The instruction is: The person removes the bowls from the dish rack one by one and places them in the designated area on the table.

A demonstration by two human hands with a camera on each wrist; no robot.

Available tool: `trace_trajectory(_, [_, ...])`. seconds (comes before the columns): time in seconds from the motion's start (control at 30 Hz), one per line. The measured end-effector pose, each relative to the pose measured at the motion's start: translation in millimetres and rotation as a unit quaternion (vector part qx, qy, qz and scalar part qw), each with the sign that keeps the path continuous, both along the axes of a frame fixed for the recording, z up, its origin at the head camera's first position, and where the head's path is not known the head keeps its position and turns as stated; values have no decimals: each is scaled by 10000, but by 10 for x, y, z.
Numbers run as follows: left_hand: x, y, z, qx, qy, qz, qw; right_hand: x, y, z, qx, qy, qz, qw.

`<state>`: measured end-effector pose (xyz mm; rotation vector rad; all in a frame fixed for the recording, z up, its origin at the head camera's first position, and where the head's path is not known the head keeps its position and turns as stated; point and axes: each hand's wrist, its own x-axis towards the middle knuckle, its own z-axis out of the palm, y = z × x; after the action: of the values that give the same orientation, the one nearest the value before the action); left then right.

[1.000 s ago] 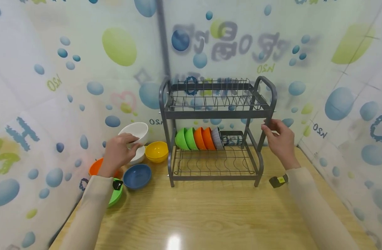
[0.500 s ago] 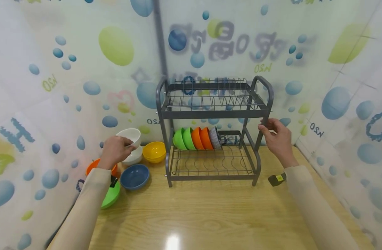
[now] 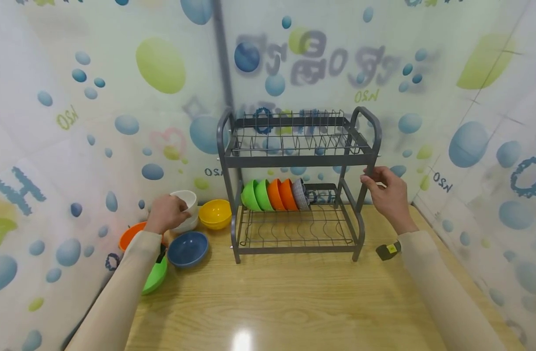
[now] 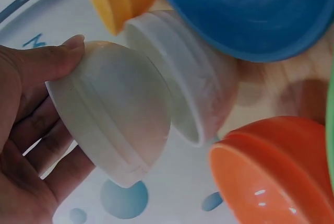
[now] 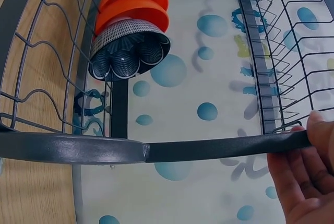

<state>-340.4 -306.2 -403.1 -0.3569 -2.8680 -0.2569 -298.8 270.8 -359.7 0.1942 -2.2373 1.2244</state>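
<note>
My left hand (image 3: 166,213) pinches a white bowl (image 4: 115,112) by its rim, thumb on one side and fingers on the other. This bowl is right at the mouth of a second white bowl (image 4: 209,78); whether they touch is unclear. My right hand (image 3: 388,199) grips the right upright of a dark two-tier dish rack (image 3: 294,250), with thumb and fingers around the bar (image 5: 224,150). On the rack's lower tier, green bowls (image 3: 262,195), orange bowls (image 3: 287,195) and a patterned bowl (image 5: 130,51) stand on edge in a row.
Near my left hand sit a yellow bowl (image 3: 215,214), a blue bowl (image 3: 188,249), an orange bowl (image 3: 130,235) and a green bowl (image 3: 155,278) on the wooden table (image 3: 268,297). A patterned curtain (image 3: 162,97) hangs behind and at both sides.
My left hand has lowered the white bowl toward the other white bowl. My right hand keeps its grip on the rack's upright. The head view has shifted slightly.
</note>
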Motion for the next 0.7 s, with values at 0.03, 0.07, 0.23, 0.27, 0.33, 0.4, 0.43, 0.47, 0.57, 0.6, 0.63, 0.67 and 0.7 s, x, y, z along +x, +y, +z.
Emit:
trace_trajectory(0.03, [-14, -14, -24, -48, -24, -16, 10000, -3, 1, -3, -1, -11, -16, 10000])
trace_trajectory(0.07, [-28, -28, -47, -112, -42, -26, 9999, -6, 3, -6, 7, -23, -36, 10000])
trace_trajectory(0.23, [-58, -68, -126, -130, -328, -40, 9994, -17, 11, -25, 90, -81, -133, 9998])
trace_trajectory(0.27, [-62, -72, -136, -111, -390, -15, 9992, -18, 12, -26, 108, -85, -141, 9998])
trace_trajectory(0.33, [-71, -75, -156, -75, -524, 44, 9986, -16, 12, -24, 150, -73, -147, 9998])
trace_trajectory(0.4, [-81, -79, -178, -97, -615, 86, 9980, -10, 9, -16, 146, -64, -112, 9998])
trace_trajectory(0.43, [-83, -77, -188, -123, -657, 119, 9977, -9, 8, -16, 162, -69, -117, 9998])
trace_trajectory(0.47, [-80, -72, -193, -144, -688, 149, 9974, -10, 7, -17, 177, -67, -122, 9997])
trace_trajectory(0.57, [-76, -50, -208, -180, -780, 211, 9966, -16, 5, -18, 184, -81, -143, 9997])
trace_trajectory(0.6, [-76, -45, -216, -184, -788, 220, 9965, -19, 4, -20, 188, -89, -163, 9997])
trace_trajectory(0.63, [-78, -39, -223, -185, -809, 236, 9963, -24, 5, -23, 197, -101, -194, 9996])
trace_trajectory(0.67, [-84, -39, -234, -188, -820, 246, 9961, -25, 5, -21, 185, -103, -193, 9996])
trace_trajectory(0.7, [-92, -39, -245, -192, -836, 254, 9960, -27, 4, -19, 185, -101, -190, 9996])
